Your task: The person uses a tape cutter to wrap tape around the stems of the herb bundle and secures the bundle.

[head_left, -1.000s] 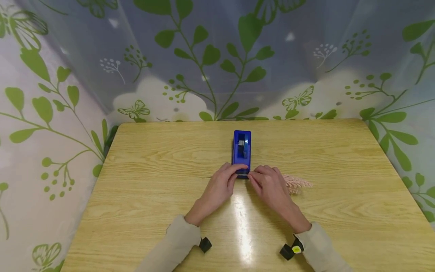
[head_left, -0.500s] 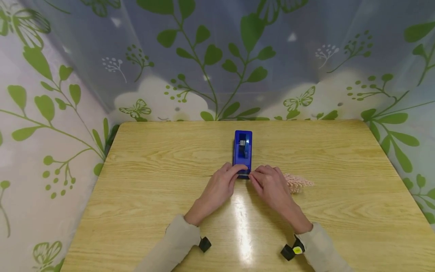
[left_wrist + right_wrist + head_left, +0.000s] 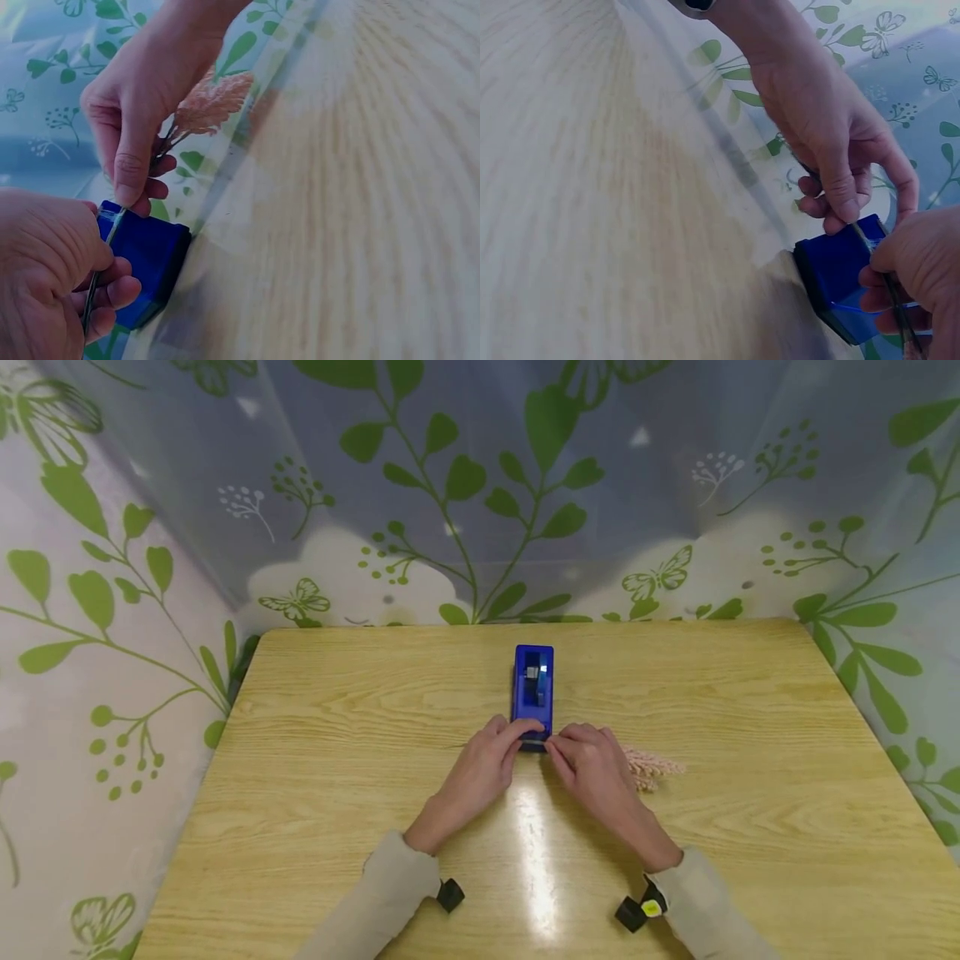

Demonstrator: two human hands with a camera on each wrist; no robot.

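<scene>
A: Head view. Report position of the work item.

B: The blue rectangular plastic tape dispenser [image 3: 533, 690] stands lengthwise near the centre of the light wood-grain table [image 3: 315, 793]. The left hand [image 3: 483, 770] has its fingers curled over the dispenser's near end. The right hand [image 3: 592, 767] meets it at the same end, fingertips pinched together. A pale pink dried flower sprig [image 3: 654, 767] projects to the right from under the right hand.

A: Left wrist view.

B: The right hand [image 3: 139, 97] pinches the sprig's thin dark stem [image 3: 163, 148] between thumb and fingers, just above the dispenser [image 3: 146, 259]. The pink plume [image 3: 210, 103] lies behind the hand. The left hand [image 3: 45, 277] grips the dispenser's end, with a thin strand running across its fingers.

A: Right wrist view.

B: The left hand [image 3: 832, 142] bears on the dispenser [image 3: 844, 281] with thumb and curled fingers. The right hand [image 3: 919, 277] holds the thin stem [image 3: 892, 289] at the same end.

A: Progress?

B: Judged from these views, the stem is positioned at the dispenser's near end. No tape can be made out on the stem, so fastening appears outstanding.

A: Markings?

B: No brand, label or legible writing in any view. The surrounding sheet [image 3: 465, 485] carries only printed green leaves and butterflies.
</scene>
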